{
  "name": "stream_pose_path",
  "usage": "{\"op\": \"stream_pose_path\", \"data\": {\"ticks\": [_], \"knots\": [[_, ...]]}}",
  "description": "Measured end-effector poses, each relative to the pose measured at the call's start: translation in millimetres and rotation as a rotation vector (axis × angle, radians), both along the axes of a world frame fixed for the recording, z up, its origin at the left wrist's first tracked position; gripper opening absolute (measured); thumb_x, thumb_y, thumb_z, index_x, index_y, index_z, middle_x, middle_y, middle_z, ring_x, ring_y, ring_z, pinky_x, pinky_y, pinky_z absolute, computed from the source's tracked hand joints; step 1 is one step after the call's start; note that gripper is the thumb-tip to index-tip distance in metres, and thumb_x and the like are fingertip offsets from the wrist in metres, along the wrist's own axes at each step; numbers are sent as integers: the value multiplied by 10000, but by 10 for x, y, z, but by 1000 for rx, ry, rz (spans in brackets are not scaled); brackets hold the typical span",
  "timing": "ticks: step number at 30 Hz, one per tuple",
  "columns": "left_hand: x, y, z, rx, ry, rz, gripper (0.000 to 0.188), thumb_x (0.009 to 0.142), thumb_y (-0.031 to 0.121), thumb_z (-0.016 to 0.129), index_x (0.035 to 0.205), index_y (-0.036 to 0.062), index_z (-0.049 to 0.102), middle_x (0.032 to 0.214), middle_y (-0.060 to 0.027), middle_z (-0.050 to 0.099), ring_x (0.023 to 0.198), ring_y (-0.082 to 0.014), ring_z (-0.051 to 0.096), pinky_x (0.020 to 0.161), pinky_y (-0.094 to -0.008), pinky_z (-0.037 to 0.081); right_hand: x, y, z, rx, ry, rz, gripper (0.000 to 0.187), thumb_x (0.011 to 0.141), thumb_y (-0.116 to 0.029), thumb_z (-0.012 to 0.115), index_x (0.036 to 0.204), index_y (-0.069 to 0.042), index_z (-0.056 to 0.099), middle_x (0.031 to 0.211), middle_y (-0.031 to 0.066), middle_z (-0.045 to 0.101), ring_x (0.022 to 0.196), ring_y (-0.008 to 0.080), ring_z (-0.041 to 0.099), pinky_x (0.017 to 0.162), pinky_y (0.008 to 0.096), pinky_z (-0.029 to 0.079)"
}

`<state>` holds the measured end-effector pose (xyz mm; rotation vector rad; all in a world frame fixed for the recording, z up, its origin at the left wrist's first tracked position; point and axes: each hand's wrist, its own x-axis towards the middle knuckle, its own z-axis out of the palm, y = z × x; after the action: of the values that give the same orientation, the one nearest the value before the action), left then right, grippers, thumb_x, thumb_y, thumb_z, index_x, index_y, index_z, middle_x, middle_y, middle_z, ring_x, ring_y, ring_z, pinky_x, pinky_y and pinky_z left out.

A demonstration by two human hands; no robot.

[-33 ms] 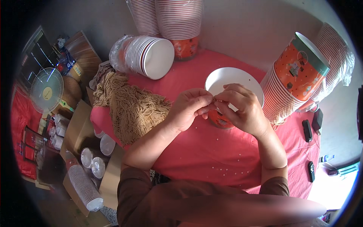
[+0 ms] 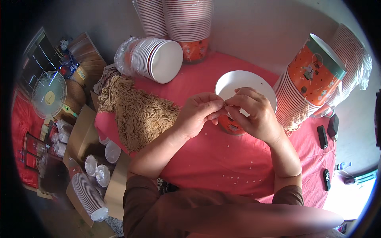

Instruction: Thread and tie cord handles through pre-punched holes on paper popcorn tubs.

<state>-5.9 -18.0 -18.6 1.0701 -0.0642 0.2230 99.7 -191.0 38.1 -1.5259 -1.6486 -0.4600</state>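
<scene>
My left hand [image 2: 200,113] and my right hand [image 2: 254,113] meet fingertip to fingertip over the near rim of a paper bucket [image 2: 232,81]. Both hands are closed in a pinch on something thin and tiny that I cannot make out. The bucket stands upright, white inside and orange outside, with a small dark spot on its inner wall. Left of my hands lies a heap of tan cords [image 2: 147,115]. On the right, an orange and green patterned bucket [image 2: 317,69] tops a leaning stack, and tan cord ends hang beside the stack near my right wrist.
Small white dots [image 2: 238,176] are scattered over the red tablecloth [image 2: 198,158]. Bucket stacks [image 2: 188,20] stand at the back, and a wrapped stack [image 2: 166,61] lies on its side. A cardboard box [image 2: 85,131] with wrapped cups sits left. Black devices [image 2: 322,137] lie at the right edge.
</scene>
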Motion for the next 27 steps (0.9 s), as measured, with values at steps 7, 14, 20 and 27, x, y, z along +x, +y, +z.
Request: {"op": "stream_pose_path", "data": {"ticks": [7, 14, 20, 27], "knots": [[-36, -84, 43, 252, -125, 143, 142, 974, 145, 660, 1033, 20, 693, 871, -22, 698, 709, -49, 606, 605, -200, 499, 4, -7, -27, 3, -13, -40, 169, 753, -29, 750, 891, -29, 652, 813, 109, 666, 777, 318, 668, 724, 424, 537], [-62, -93, 78, 441, -150, 214, 119, 979, 85, 632, 1047, -6, 665, 885, -59, 695, 709, -79, 626, 610, -221, 535, 27, -11, -27, -27, 15, -7, 124, 781, -13, 714, 885, -20, 647, 784, 117, 662, 769, 320, 663, 733, 421, 534], [-61, -116, 87, 500, -148, 210, 157, 996, 106, 610, 1082, -22, 638, 914, -78, 702, 699, -73, 620, 612, -213, 533, 62, -25, -20, -96, 204, 46, 80, 832, 13, 658, 910, -5, 656, 824, 130, 686, 803, 332, 676, 743, 410, 535], [-57, -79, 74, 441, -140, 145, 178, 1008, 130, 591, 1100, -17, 628, 905, -70, 692, 698, -65, 587, 610, -224, 536, 54, -42, 8, -129, 260, 41, 95, 837, 16, 657, 930, -3, 661, 846, 135, 695, 818, 323, 685, 738, 403, 538]]}}
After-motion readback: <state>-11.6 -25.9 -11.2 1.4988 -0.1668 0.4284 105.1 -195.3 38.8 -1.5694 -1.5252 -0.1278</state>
